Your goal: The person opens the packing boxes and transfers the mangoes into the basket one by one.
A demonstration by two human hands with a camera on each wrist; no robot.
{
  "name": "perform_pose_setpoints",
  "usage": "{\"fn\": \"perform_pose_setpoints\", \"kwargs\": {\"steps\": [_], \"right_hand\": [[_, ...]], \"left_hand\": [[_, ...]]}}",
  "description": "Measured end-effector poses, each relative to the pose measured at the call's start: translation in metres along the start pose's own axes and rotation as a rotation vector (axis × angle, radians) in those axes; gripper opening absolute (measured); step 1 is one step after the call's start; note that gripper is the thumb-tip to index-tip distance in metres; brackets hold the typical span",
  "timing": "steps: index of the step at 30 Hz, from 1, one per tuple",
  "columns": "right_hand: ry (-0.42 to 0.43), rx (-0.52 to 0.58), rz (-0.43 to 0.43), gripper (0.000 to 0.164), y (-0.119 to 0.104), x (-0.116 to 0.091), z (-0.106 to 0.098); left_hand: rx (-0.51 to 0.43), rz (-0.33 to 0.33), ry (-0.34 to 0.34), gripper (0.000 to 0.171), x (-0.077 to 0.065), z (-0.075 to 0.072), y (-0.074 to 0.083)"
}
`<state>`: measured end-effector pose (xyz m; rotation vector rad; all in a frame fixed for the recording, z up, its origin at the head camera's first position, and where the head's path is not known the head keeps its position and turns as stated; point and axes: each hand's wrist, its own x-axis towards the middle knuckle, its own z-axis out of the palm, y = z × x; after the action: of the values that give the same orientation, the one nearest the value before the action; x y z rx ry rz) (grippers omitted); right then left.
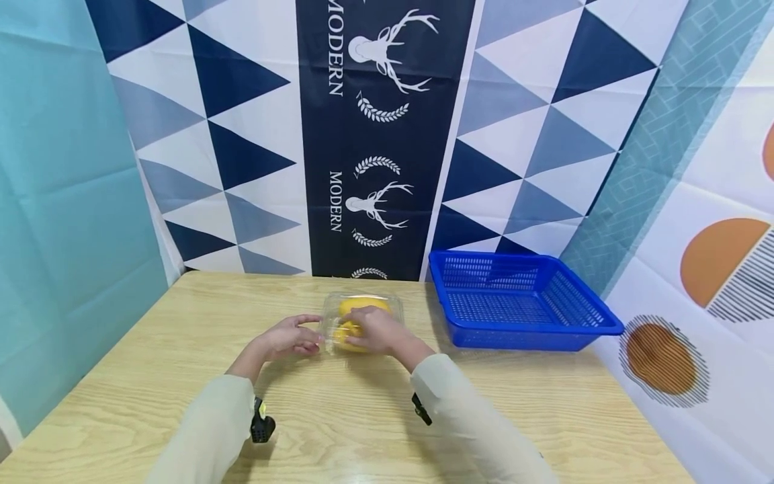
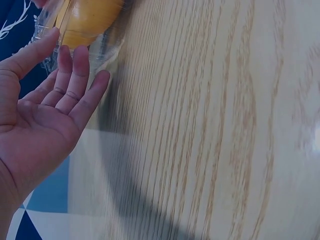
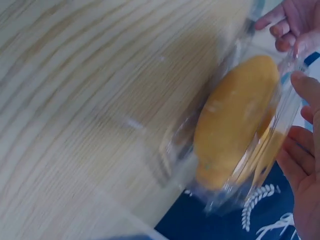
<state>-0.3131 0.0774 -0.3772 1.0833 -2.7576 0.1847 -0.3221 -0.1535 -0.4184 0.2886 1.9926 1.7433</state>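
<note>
A clear plastic box with yellow mangoes inside sits on the table toward its back edge. One large mango shows through the box's side in the right wrist view. My left hand is at the left side of the box, palm turned inward and fingers loosely extended, fingertips right at the plastic. My right hand lies over the top of the box from the right, its thumb and fingers spread across the lid. In the left wrist view the left palm holds nothing.
To the right stands a blue perforated plastic basket, near the table's right back corner. The wooden table meets a patterned cloth backdrop behind the box, and more cloth hangs on both sides.
</note>
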Motion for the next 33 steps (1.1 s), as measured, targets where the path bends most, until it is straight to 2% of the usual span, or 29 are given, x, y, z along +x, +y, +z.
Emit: {"fn": "perform_pose_setpoints", "kwargs": {"steps": [8, 13, 17, 25, 33], "right_hand": [[-0.024, 0.015, 0.082, 0.050, 0.025, -0.022, -0.011], [-0.005, 0.060, 0.085, 0.051, 0.042, -0.037, -0.016], [-0.007, 0.049, 0.090, 0.053, 0.053, -0.044, -0.015], [-0.048, 0.099, 0.120, 0.054, 0.060, -0.044, -0.012], [-0.075, 0.085, 0.126, 0.055, 0.058, -0.040, -0.013]], "left_hand": [[0.006, 0.010, 0.005, 0.068, 0.002, -0.002, 0.000], [0.008, 0.007, 0.013, 0.066, 0.003, -0.004, -0.001], [0.008, 0.004, 0.008, 0.066, 0.003, -0.005, -0.002], [-0.009, 0.015, 0.008, 0.068, 0.003, -0.006, -0.001], [-0.014, 0.006, 0.018, 0.069, 0.002, -0.007, -0.001]]}}
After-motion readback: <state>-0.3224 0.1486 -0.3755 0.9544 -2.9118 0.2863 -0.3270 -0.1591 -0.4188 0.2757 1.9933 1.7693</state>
